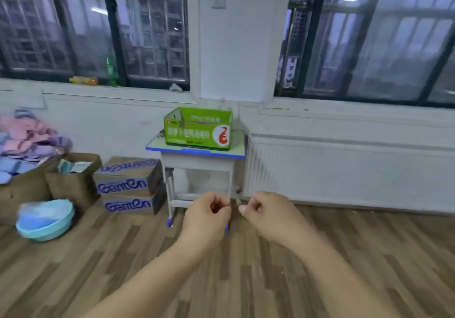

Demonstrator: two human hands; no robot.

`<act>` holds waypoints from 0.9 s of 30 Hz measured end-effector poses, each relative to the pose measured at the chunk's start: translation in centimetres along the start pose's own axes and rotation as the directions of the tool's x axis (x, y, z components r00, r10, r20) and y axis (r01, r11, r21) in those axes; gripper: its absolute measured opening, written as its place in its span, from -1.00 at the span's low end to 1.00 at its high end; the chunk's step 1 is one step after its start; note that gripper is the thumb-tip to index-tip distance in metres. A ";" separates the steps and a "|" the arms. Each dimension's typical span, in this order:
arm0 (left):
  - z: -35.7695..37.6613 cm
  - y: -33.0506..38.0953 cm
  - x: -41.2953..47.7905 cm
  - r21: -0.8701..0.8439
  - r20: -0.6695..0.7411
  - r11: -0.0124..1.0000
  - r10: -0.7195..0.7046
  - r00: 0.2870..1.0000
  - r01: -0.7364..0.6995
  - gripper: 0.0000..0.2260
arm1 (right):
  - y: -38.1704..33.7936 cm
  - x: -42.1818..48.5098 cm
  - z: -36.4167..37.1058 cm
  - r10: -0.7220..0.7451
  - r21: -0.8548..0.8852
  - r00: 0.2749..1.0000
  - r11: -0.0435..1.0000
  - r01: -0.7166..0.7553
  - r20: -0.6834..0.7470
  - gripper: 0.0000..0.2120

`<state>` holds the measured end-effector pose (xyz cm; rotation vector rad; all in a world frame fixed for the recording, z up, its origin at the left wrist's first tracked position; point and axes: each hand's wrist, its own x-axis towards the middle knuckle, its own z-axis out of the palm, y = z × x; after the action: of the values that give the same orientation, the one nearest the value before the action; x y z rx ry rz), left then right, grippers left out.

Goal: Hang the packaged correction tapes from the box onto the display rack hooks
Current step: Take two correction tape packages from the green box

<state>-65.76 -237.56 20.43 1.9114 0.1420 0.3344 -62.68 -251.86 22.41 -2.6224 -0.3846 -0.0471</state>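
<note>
Your hands: two, held close together low in the view, over the wooden floor (320,243).
Your left hand (209,215): fingers were curled in, thumb against forefinger; too blurred to tell whether you pinched anything.
Your right hand (266,213): it was curled the same way, fingertips turned toward the left hand; I cannot tell what it gripped either.
Basin (45,219): one, pale blue, sat on the floor to your left.
Printed cartons (128,182): two, stacked one on the other beside the desk.
Brown cartons (73,182): two, open, left of that stack; the farther-left one was heaped with pink and lilac cloth (27,140).
Desk (197,162): one, small and blue-edged, stood against the white pillar (241,46).
Green box (199,130): one, stood on the desk top with its flaps up, well apart from your hands; its contents were hidden from you.
Radiator (344,170): one, white, just right of the desk.
Windows: two, one either side of the pillar; one green bottle (110,68) stood on the left sill.
</note>
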 end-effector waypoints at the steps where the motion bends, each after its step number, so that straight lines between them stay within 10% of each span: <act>1: -0.2 -0.8 2.3 0.004 -0.019 1.000 -0.008 1.000 0.008 -0.88 | 0.2 2.5 0.8 -0.012 0.005 1.000 1.000 0.012 0.017 -0.73; 16: -6.5 -6.3 35.1 0.206 -0.217 0.975 -0.040 0.975 0.086 -0.81 | -4.8 39.8 6.4 -0.227 0.080 0.961 0.973 0.217 0.159 -0.68; 27: -11.8 -13.8 60.3 0.132 -0.100 0.991 -0.010 0.995 0.024 -0.78 | -8.7 63.0 12.6 -0.120 0.043 0.987 0.992 0.116 0.105 -0.70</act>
<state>-10.96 -206.51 21.26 2.0245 0.2522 0.4176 -5.09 -222.08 21.73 -2.5698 -0.5720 0.0617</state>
